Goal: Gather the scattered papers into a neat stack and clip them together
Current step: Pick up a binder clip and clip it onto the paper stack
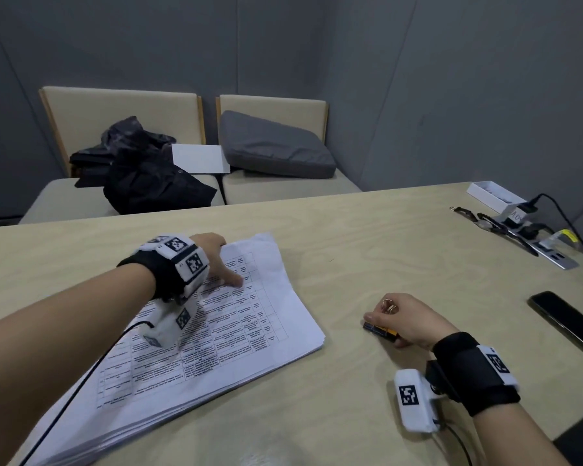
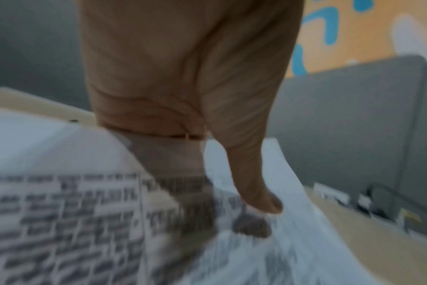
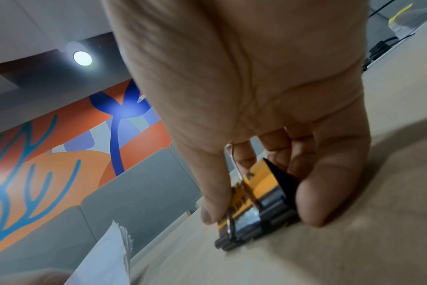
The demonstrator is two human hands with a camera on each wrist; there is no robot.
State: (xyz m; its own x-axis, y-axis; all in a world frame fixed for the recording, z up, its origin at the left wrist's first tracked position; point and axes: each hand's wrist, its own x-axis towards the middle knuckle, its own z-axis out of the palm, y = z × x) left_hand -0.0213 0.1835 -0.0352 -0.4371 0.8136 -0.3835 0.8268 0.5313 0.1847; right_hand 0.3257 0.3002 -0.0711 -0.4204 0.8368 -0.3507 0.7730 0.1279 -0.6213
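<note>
A thick stack of printed papers (image 1: 236, 334) lies slanted on the wooden table (image 1: 367, 243), its edges roughly aligned. My left hand (image 1: 221, 264) holds the stack's far corner. The thumb (image 2: 263, 196) presses on the top sheet, and the other fingers are hidden under the sheets (image 2: 61, 221). To the right of the stack, my right hand (image 1: 381, 319) pinches a black-and-yellow binder clip (image 1: 382, 329) that touches the table. In the right wrist view the thumb and fingers (image 3: 312, 208) squeeze the clip (image 3: 263, 194) from both sides, and its silver wire handle stands up beside the thumb.
A dark phone (image 1: 566, 321) lies at the right edge of the table. Watches and a power strip (image 1: 522, 233) sit at the far right beside a white box (image 1: 492, 195). A sofa with black clothing (image 1: 142, 173) and a grey cushion (image 1: 273, 146) stands behind the table.
</note>
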